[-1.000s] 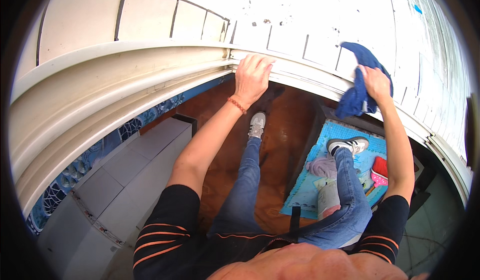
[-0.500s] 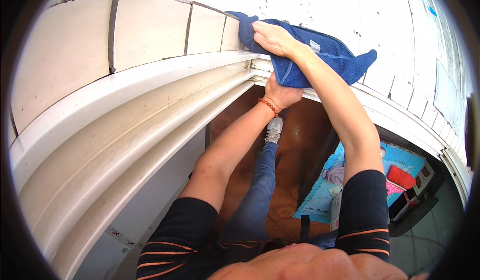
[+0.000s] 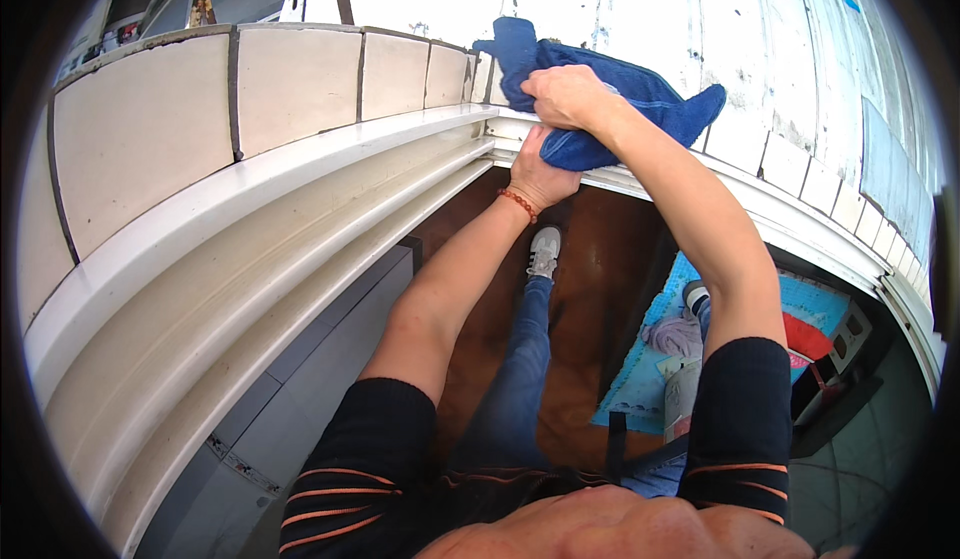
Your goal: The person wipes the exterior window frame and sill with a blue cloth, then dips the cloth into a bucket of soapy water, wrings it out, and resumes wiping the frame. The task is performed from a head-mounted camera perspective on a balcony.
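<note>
A dark blue towel [image 3: 650, 99] lies bunched over the corner where the white window frame [image 3: 520, 124] meets the tiled ledge. My right hand [image 3: 572, 97] grips it from above, its fingers curled into the cloth. Just below, my left hand [image 3: 543, 174], with a reddish bead bracelet [image 3: 518, 202] at the wrist, is against the frame corner and the towel's lower edge. The towel and the frame hide the left fingers, so what they hold cannot be made out.
White channelled rails [image 3: 250, 219] run along the left, beside a wall of cream tiles [image 3: 300, 74]. Beyond the towel spreads a bright, stained white surface [image 3: 600, 9]. Below lie a brown floor [image 3: 590, 259] and a light blue mat [image 3: 625, 389] holding cloths and a red item [image 3: 805, 337].
My right hand has slid a little right and down along the towel, bunching it. The left hand and whole view have shifted slightly; more of the mat and the second shoe show.
</note>
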Demonstrator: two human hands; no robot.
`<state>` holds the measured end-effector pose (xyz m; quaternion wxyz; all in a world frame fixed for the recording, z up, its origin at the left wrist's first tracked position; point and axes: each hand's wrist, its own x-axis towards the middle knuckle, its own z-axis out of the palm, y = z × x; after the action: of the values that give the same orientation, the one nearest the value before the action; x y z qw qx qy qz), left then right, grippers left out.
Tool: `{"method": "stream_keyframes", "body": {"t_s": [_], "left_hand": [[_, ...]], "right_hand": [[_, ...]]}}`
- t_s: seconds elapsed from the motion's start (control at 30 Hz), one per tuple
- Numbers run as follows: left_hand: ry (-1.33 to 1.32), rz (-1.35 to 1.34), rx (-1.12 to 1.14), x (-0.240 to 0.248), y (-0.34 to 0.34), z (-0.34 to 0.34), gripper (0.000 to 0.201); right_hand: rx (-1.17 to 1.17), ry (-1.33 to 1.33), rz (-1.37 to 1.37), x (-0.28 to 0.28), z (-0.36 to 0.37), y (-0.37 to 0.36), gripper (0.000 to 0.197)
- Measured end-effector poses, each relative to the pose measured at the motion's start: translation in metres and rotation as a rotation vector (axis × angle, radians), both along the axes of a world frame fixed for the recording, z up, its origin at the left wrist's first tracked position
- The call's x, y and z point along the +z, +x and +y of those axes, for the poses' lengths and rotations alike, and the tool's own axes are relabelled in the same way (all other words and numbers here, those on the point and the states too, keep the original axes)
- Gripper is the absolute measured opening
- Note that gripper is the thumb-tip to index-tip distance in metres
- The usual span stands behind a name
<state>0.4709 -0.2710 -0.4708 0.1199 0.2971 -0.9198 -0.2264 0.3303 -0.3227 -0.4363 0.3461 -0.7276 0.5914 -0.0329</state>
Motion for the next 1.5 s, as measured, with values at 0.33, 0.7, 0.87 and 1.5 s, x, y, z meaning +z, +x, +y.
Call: {"method": "stream_keyframes", "body": {"t_s": [0.33, 0.7, 0.87, 1.5], "left_hand": [[-0.15, 0.137, -0.025, 0.015, -0.021, 0.002, 0.012], [0.393, -0.052, 0.442, 0.112, 0.143, 0.157, 0.018], [0.603, -0.241, 0.675, 0.119, 0.206, 0.191, 0.02], [0.759, -0.182, 0.718, 0.168, 0.203, 0.18, 0.02]], "right_hand": [[-0.891, 0.222, 0.34, 0.001, 0.229, -0.265, 0.042], [-0.322, -0.28, -1.362, 0.126, -0.022, 0.061, 0.056], [-0.503, -0.127, -1.061, 0.041, -0.004, 0.068, 0.053], [-0.875, -0.937, -0.967, 0.111, 0.069, 0.154, 0.032]]}}
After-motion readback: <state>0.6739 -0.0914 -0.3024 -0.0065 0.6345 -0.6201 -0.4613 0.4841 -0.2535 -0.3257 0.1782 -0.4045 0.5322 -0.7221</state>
